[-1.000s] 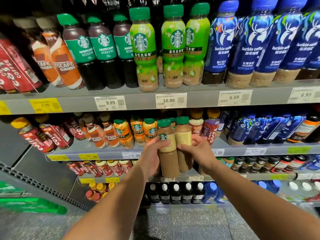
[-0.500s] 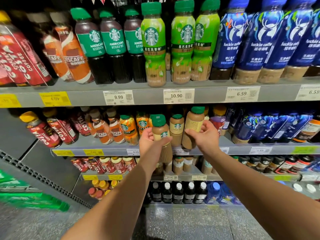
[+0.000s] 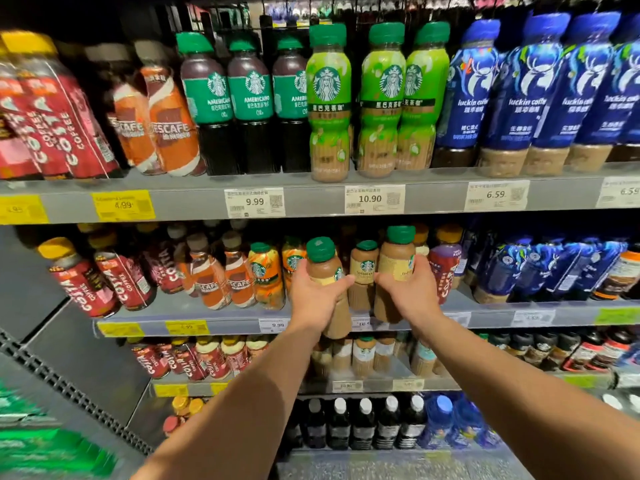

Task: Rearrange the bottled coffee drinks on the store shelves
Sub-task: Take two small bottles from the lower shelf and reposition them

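Left hand (image 3: 313,299) is wrapped round the middle of the left bottle (image 3: 323,268), thumb across the label. The bottle is tilted, its base hanging out past the front edge of the middle shelf (image 3: 214,320).

Right hand (image 3: 407,292) grips the right bottle (image 3: 396,261) at mid-body. It is nearer upright, base at the same edge; cannot tell if it rests there.

Further in, between the two, a third bottle (image 3: 363,268) stands on the shelf.

Handling, judged:
- Both are full, so fairly weighty for one hand.
- The walls look stiff enough not to buckle.
- The glossy label sleeve may slide.
- Best hold is at the label band or just under the shoulder, not by the green cap.
- Neighbours stand close, so a careless set-down could topple a row.
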